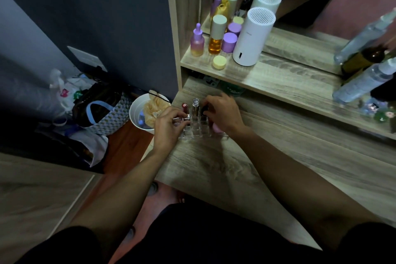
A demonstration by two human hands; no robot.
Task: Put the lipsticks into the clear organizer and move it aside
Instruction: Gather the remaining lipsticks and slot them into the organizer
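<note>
Wood-grain worktop (214,167) runs out ahead of me in dim light, with a raised shelf (267,79) behind it carrying bottles and a white cylinder (250,36), and a white bin (137,113) on the floor off the left edge

From the head view, the clear organizer (199,128) sits at the far left end of the worktop, right between my two hands. Two lipsticks already stand upright in its back cells: a red-capped lipstick (184,107) on the left and a clear-capped lipstick (195,105) beside it

My left hand (169,126) is pinched shut on a silver lipstick (186,117), which lies nearly flat, its long axis pointing rightward over the organizer's left cells. My right hand (222,113) curls round a dark lipstick (204,110) over the right-hand cells, fingers closed on it; something pink (216,127) shows under my palm, and I cannot tell what it is

I judge the silver one must be tipped upright before it can drop into a cell, and the left hand is the nearer one for that
</note>
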